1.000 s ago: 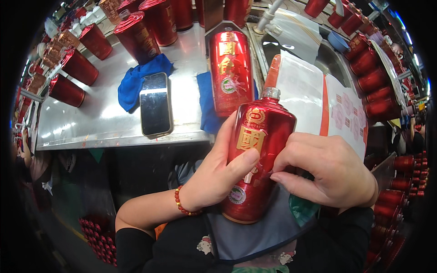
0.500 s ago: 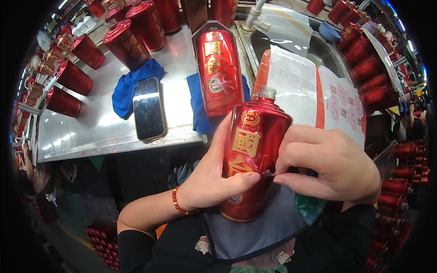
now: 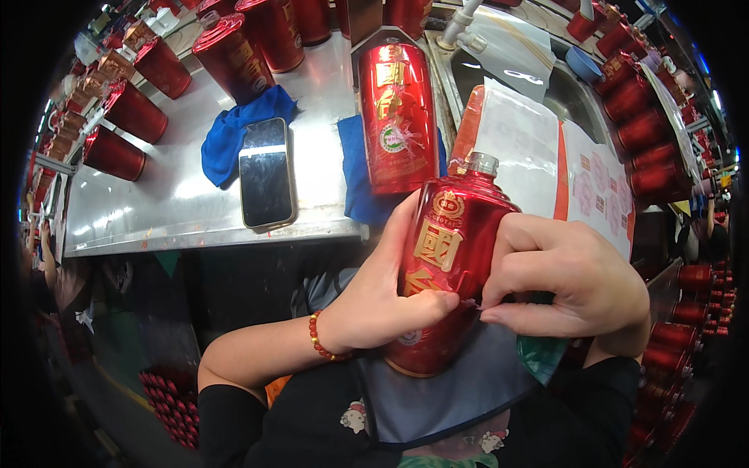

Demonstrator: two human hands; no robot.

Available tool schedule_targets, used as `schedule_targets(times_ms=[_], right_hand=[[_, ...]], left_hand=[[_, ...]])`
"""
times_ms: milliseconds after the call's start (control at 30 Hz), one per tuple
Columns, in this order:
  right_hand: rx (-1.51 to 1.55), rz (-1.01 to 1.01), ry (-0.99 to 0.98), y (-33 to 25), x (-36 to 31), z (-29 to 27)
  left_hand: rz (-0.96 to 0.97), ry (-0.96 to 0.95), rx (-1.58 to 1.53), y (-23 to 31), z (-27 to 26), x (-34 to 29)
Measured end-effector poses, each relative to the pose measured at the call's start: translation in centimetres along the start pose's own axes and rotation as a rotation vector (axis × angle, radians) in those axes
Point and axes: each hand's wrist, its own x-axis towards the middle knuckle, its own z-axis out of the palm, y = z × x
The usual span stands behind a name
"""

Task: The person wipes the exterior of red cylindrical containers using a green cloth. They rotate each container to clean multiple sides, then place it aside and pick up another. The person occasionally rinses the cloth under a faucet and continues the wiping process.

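Note:
A glossy red bottle [image 3: 449,242] with gold lettering and a clear neck leans upright over my lap. Wrapped round its left side is my left hand [image 3: 382,292], its thumb lying across the front. My right hand [image 3: 566,277] is closed at the bottle's right side. Between its thumb and forefinger is a small scrap of purplish film [image 3: 470,303], which reaches to the bottle's surface near my left thumb. Behind it, a second red bottle [image 3: 398,117] with a torn pinkish patch lies on a blue cloth [image 3: 355,171] on the metal table [image 3: 187,203].
A phone [image 3: 265,175] rests beside a crumpled blue cloth [image 3: 226,148]. Sheets of printed stickers [image 3: 597,179] lie in front of a sink [image 3: 573,97] with a pale tap [image 3: 460,35]. Several red bottles [image 3: 133,113] stand at the left, and more crowd the right.
The view has shifted a little, so the table things sit slightly farther right and higher. Both hands keep their hold, and the film scrap looks paler and smaller between the right fingertips.

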Motion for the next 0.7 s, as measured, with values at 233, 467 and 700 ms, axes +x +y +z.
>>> schedule_targets(times_ms=[233,467,700], right_hand=[[0.078,0.014,-0.053,0.1,0.2,-0.4],[0.096,-0.005,-0.120,0.4,0.8,-1.0],[0.105,0.014,-0.137,0.4,0.8,-1.4]], left_hand=[[-0.004,-0.006,-0.068,-0.1,-0.2,-0.2],[-0.041,0.082,-0.091,-0.2,0.5,0.1],[-0.062,0.014,-0.166,0.6,0.0,-0.2]])
